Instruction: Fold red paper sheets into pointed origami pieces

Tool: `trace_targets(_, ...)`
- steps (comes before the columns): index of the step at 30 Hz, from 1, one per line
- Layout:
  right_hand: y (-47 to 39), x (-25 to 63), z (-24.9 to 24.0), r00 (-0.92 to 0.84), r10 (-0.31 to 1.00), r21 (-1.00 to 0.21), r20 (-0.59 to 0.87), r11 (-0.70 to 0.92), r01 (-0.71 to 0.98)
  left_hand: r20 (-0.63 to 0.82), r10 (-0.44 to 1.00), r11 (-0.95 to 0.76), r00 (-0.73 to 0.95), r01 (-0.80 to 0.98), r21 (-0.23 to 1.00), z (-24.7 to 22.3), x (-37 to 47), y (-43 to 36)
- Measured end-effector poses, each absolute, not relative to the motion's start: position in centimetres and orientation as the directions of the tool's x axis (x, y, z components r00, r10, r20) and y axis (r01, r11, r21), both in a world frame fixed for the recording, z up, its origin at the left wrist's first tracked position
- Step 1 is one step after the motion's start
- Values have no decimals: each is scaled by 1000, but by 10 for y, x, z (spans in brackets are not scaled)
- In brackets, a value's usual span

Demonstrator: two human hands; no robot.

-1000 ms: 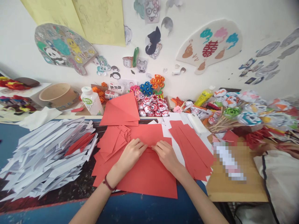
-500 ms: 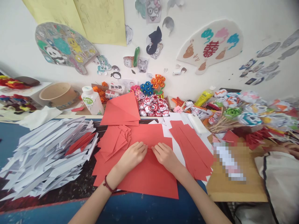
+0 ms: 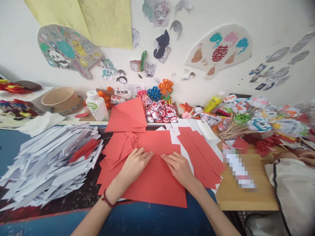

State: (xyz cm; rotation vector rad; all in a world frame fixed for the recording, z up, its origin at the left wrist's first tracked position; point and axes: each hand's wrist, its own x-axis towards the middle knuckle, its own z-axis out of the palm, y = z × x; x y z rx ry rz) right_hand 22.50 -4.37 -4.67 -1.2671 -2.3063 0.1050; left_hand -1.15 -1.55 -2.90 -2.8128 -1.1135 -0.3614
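Observation:
Large sheets of red paper point(image 3: 157, 190) lie stacked in front of me. Over their middle my left hand point(image 3: 137, 162) bends its fingers together, fingertips pressing on a thin folded edge of red paper. My right hand point(image 3: 178, 167) faces it from the other side, its fingers closed on the same folded edge. A short gap parts the two sets of fingertips. The held paper blends with the red sheets below, so its outline is hard to make out. Folded red pieces point(image 3: 120, 147) lie just left of my left hand.
A heap of folded white paper strips point(image 3: 49, 164) spreads on the left. Cut red strips point(image 3: 199, 154) lie to the right. Behind stand a white bottle point(image 3: 97, 106) and red-white paper flowers point(image 3: 161, 111). A person's sleeve point(image 3: 295, 193) is at the far right.
My fingertips have moved a little apart along the folded edge, left hand leftward and right hand rightward. The camera view has shifted slightly.

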Motion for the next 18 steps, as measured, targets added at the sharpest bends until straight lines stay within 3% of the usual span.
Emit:
trace_targets(7, -49, 221, -46, -281, 894, -452, 350, 424, 785, 332, 750, -617, 572, 786, 37, -34, -10, -24)
trace_targets(11, -40, 211, -46, -174, 902, -491, 395, 368, 790, 384, 812, -519, 439, 844, 134, -34, 3, -18)
trace_targets(18, -25, 200, -46, -182, 907, -489, 379, 364, 793, 272, 829, -550, 489, 801, 237, -26, 15, 1)
